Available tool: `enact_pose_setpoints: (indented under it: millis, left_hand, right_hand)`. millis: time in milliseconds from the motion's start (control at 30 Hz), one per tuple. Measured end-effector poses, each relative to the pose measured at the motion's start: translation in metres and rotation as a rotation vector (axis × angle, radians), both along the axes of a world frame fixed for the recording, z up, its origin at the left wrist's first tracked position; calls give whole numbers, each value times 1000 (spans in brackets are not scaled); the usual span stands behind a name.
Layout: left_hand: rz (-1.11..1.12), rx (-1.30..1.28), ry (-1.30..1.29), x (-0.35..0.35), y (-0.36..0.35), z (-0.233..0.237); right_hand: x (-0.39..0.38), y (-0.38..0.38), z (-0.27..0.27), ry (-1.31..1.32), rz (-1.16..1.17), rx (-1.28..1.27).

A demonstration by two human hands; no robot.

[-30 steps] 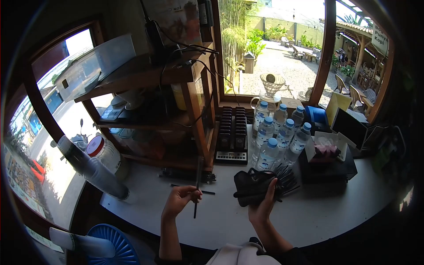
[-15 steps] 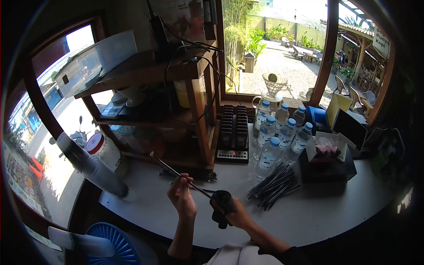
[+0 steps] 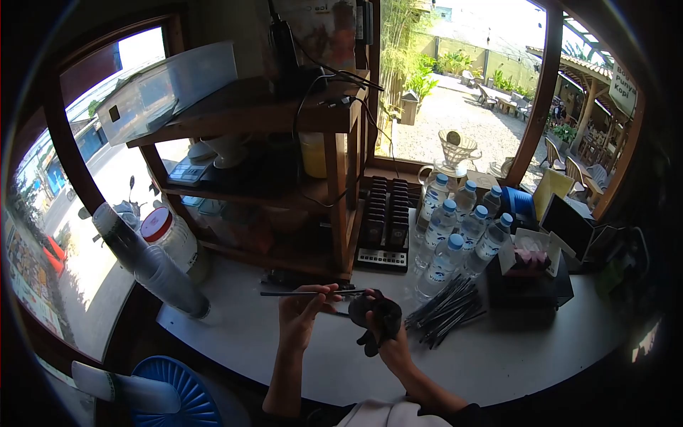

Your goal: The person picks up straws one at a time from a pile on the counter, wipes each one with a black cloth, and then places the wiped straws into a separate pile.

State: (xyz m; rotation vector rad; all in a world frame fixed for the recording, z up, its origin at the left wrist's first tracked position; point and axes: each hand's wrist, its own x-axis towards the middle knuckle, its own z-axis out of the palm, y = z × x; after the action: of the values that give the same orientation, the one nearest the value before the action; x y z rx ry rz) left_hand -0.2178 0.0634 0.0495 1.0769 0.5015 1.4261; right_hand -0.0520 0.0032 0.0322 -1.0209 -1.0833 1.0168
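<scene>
Above the white counter, my left hand pinches a thin, dark, straw-like stick, held nearly level. The stick's right end reaches my right hand. My right hand is closed round a soft-looking black thing with a rounded top and a loose part hanging below; I cannot make out its kind. Just right of that hand lies a loose pile of thin black straws on the counter.
Several blue-capped water bottles stand behind the straws. A tissue box is on the right. Stacked plastic cups lean at the left, near a red-lidded jar. A wooden shelf rises behind my left hand.
The stick has swung from a steep slant to nearly level. My right hand and the black thing have moved a little right, and the black thing has turned. The camera view has shifted slightly.
</scene>
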Motion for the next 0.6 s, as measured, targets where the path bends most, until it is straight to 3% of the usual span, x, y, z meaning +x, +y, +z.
enact_pose_setpoints:
  millis: [100, 200, 233, 300, 333, 500, 600]
  left_hand:
    - [24, -2, -110, 7, -1, -3]
    - [-113, -95, -182, 23, -6, -12]
    - [-165, -151, -143, 30, -10, -14]
    - [-51, -277, 49, 46, -23, -14]
    - [-47, -285, 72, 47, -26, -21]
    - [2, -179, 228, 50, -30, -45]
    - [-9, -197, 35, 45, -31, -43]
  right_hand:
    - [3, -4, 17, 277, 16, -195]
    - [12, 8, -10, 731, 125, -381]
    - [13, 9, -8, 750, 159, -297]
    - [12, 8, 9, 787, 223, -141]
    - [13, 10, 12, 802, 132, -184]
    - [23, 27, 15, 979, 186, -68]
    - [33, 29, 27, 1057, 145, 21]
